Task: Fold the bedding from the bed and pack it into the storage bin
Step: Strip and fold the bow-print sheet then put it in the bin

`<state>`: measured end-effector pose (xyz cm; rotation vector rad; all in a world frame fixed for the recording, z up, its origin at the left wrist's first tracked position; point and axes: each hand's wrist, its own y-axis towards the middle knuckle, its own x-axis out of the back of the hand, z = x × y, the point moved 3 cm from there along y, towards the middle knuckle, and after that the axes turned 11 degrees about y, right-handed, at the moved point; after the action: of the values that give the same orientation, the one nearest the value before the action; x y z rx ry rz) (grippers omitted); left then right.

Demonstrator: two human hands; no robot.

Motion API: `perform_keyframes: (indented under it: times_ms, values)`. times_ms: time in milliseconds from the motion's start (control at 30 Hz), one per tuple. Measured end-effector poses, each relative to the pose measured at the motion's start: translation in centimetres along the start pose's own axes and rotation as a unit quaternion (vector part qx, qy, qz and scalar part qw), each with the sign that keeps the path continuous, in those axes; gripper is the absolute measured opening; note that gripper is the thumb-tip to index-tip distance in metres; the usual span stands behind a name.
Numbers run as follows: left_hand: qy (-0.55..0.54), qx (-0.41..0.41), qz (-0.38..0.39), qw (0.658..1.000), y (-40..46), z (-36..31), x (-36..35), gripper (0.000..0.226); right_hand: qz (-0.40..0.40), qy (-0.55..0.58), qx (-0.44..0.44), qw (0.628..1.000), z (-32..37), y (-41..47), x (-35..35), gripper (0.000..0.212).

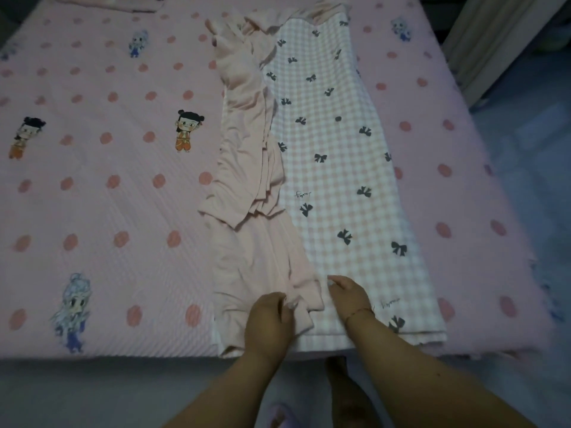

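Observation:
A long folded sheet (333,168) lies lengthwise on the bed, running from the near edge to the far side. Its right half shows pink-and-white checks with dark bows. Its left half is a plain pink layer (247,143), rumpled and folded over on itself. My left hand (268,319) grips the near end of the plain pink layer close to the bed's front edge. My right hand (347,293) rests on the checked side just beside it, fingers curled at the fold line. No storage bin is in view.
The bed (108,196) is covered by a pink spread with red dots and cartoon figures. More pink fabric (123,1) lies at the far left edge. Floor shows at the right (525,125) and in front, where my feet stand in a slipper (281,415).

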<state>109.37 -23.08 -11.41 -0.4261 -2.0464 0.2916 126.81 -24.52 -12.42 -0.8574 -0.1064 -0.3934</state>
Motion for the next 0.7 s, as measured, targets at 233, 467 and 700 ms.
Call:
perform_keyframes:
  times_ms: [233,467,700]
  values:
    - [-0.372,0.367,0.155,0.838,-3.8,2.3,-2.7,0.078,-0.202,0.149,-0.227,0.941,-5.5,-3.7,2.0,0.055]
    - [-0.511,0.398,0.162,0.745,-2.4,-0.4,-2.6,0.035,-0.186,0.394,-0.248,0.865,-10.2,0.7,2.0,0.074]
    - [-0.577,0.501,0.096,0.638,-0.2,0.7,-2.1,0.051,-0.133,0.511,-0.228,0.818,-3.9,-2.7,2.5,0.023]
